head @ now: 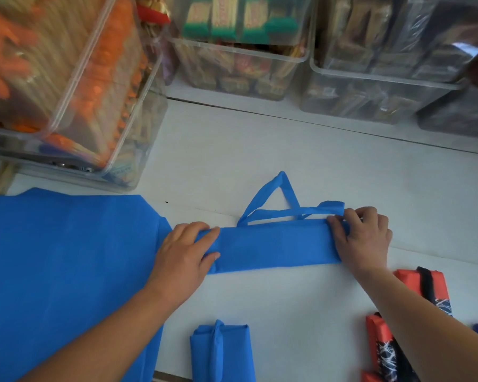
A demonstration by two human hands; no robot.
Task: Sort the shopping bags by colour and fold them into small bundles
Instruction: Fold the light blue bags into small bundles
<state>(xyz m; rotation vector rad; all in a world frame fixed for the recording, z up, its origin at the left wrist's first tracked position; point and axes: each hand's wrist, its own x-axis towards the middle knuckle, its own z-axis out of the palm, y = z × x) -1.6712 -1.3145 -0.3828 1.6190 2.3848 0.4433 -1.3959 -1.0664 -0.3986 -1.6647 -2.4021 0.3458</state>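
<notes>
"Head view, dead centre: the folded blue bag (273, 245) lies as a long strip on the white table (287, 161); left hand (188, 252) clamps its 9 o'clock end, right hand (362, 235) pinches the 3 o'clock end by the loose handles (282, 210); how best to finish?"

"Lay the handles flat along the strip; fold from one end, edges square; aim to match the finished blue bundle (221, 351) at 6 o'clock, well apart from the red bundles (422, 288) at 4 o'clock."

Soft daylight, blurry edges, wide-angle warp
</notes>
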